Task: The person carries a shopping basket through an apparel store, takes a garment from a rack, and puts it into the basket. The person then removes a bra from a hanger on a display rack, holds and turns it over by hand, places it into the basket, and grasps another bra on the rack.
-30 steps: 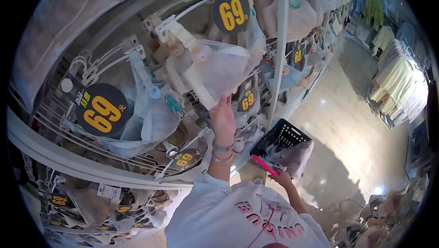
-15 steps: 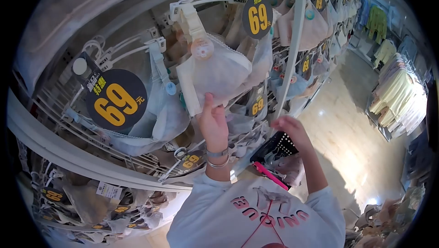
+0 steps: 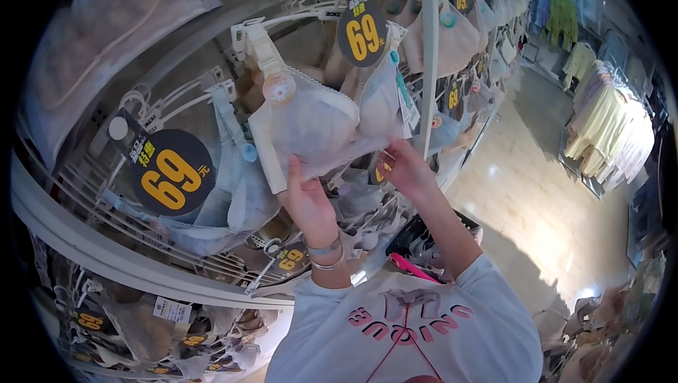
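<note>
A pale white bra (image 3: 311, 118) hangs on a white hanger (image 3: 296, 17) in front of me, with a round peach sticker on its left strap. My left hand (image 3: 311, 206) grips the lower edge of the left cup, thumb in front and fingers behind the fabric. At the lower right edge of the same bra, my right hand (image 3: 411, 174) has its bent fingers closed on the band. A round black price sign (image 3: 362, 35) reading 69 covers part of the hanger and the right strap. Left of it hangs a light blue bra (image 3: 244, 189).
Another black 69 sign (image 3: 173, 172) stands at the left. A white upright post (image 3: 429, 58) divides the racks. Below is a lower rack of bras (image 3: 141, 326). A black basket with a pink handle (image 3: 413, 268) is beneath my right arm. Clothes racks (image 3: 611, 118) stand across the aisle.
My right hand has risen from above the basket to the right end of the white bra. The bra's right side has spread into view; my left hand keeps its grip.
</note>
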`<state>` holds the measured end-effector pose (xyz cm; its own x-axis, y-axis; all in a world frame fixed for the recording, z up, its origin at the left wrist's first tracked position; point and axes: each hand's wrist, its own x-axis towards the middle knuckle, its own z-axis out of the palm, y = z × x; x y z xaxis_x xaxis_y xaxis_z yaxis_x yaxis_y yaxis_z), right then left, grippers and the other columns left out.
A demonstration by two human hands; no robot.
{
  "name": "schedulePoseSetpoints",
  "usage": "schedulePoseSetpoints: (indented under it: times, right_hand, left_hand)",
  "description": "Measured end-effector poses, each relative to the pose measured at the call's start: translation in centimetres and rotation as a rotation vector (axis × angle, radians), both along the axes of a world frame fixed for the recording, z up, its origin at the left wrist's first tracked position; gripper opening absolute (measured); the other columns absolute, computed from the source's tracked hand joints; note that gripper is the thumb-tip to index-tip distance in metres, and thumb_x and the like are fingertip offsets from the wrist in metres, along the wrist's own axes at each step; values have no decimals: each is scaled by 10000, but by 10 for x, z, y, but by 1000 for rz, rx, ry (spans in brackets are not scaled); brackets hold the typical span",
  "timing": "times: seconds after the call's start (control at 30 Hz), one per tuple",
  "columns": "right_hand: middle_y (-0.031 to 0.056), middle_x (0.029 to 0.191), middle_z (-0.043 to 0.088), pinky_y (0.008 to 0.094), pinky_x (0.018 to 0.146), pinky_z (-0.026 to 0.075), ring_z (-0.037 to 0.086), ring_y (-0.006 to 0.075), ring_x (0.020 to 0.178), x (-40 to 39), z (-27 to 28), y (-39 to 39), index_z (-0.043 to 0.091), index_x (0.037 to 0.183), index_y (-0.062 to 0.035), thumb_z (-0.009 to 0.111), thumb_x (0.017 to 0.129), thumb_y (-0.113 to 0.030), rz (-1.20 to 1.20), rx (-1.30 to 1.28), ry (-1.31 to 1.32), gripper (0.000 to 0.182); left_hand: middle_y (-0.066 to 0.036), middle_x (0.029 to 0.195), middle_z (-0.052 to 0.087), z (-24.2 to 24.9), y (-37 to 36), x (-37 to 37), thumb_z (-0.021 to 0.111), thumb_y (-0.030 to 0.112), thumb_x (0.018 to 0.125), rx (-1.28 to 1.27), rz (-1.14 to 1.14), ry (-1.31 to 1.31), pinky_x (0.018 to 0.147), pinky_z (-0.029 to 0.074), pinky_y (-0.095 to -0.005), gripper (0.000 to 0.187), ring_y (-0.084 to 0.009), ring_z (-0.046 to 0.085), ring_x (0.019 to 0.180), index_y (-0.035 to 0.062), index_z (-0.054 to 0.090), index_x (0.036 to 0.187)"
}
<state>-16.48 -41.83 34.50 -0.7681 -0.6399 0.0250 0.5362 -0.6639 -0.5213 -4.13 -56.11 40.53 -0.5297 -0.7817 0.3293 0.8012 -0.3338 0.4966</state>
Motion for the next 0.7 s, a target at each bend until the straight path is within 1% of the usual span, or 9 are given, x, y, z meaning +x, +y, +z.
schedulePoseSetpoints:
  times: [0.07,0.17,0.2,0.3,0.4,0.5,0.53,0.63,0.7]
  right_hand:
    - [-29,964,593,325,835,434,547,103,904,3,-1,3,578,929,-151,665,886,-248,-16,31,36,137]
    - [-31,951,595,327,859,427,544,106,896,7,11,8,585,940,-161,671,880,-237,33,-99,15,129]
    - [-19,1007,613,325,907,409,555,131,962,10,14,8,592,993,-155,622,911,-231,-14,-116,19,116]
    - [46,1251,556,373,1019,363,484,189,1191,8,9,10,523,1203,-125,559,945,-282,60,-332,56,304]
    - [26,1226,593,351,1012,371,514,180,1187,12,21,10,533,1199,-111,503,970,-240,-18,-432,82,264]
    - [53,1338,508,411,1106,293,425,221,1285,11,27,8,424,1335,-109,514,966,-262,-78,-458,122,409]
    - [58,1361,489,423,1116,278,424,222,1288,12,30,9,417,1338,-108,506,971,-238,-88,-459,81,399]
    - [67,1400,451,425,1125,265,396,216,1311,11,31,9,384,1364,-113,514,967,-228,-134,-401,58,434]
    - [84,1405,442,422,1130,257,390,215,1317,9,27,8,372,1373,-117,521,965,-229,-82,-402,44,448]
  left_hand:
    - [-101,1293,527,-3,0,-3,612,95,901,-6,-61,41,985,429,-397,471,-203,513,1173,-8,435,1325]
    - [-118,1323,503,-12,3,-8,623,124,900,29,-173,65,1025,404,-407,506,-227,490,1206,-16,412,1338]
    - [-125,1335,493,-14,4,-10,627,136,899,46,-210,75,1041,393,-410,521,-237,480,1219,-20,403,1343]
    - [-125,1399,422,-27,12,-14,626,154,896,113,-372,148,1107,307,-466,597,-254,408,1286,14,337,1399]
    - [-106,1428,393,-34,31,-25,671,283,864,19,-501,247,1137,243,-473,705,-266,358,1326,22,314,1412]
    - [-93,1446,372,-30,53,-35,702,391,818,-1,-620,326,1144,225,-471,814,-263,331,1343,16,297,1416]
    - [-83,1452,364,-36,55,-40,707,428,804,-42,-615,294,1145,216,-468,841,-263,328,1344,34,295,1423]
    - [-76,1465,348,-52,59,-54,706,407,811,-218,-641,236,1136,217,-511,810,-273,299,1361,108,292,1440]
    - [-73,1476,333,-46,60,-58,692,412,827,-131,-521,115,1147,197,-500,800,-255,285,1372,119,281,1448]
